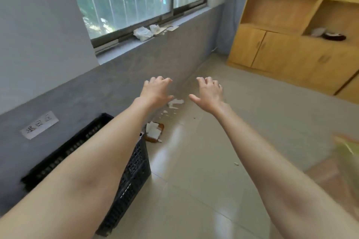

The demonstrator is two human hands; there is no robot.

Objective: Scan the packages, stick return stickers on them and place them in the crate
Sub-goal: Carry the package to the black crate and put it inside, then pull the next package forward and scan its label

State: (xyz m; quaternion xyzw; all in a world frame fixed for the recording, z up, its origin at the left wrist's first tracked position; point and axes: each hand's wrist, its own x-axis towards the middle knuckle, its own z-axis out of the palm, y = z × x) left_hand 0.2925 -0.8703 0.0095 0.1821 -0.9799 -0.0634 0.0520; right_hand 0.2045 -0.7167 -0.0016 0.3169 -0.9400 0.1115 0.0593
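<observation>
— The room?
— Glossy beige tiled floor (213,161); grey plastered wall (48,54) behind the black perforated plastic crate (134,170); light wooden cupboard (281,50) well right of it.
— Package, hands?
— Brown white-labelled parcel (154,132) on the floor just beyond the crate. Left hand (155,91) and right hand (209,93) beyond it, empty, fingers loosely curled.

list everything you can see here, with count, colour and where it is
black plastic lattice crate: one, black, on the tiled floor against the grey wall, left
brown cardboard package with white labels: one, brown and white, on the floor beyond the crate's far corner
handwritten paper sign: one, white, stuck on the wall above the crate
crumpled papers: several, white, on the window sill
paper scraps: a few, white, on the floor by the wall
wooden shelf cabinet: one, light brown, far right
round object: one, dark, on a cabinet shelf, too blurred to identify
left hand: bare, empty, held out ahead
right hand: bare, empty, held out ahead
</observation>
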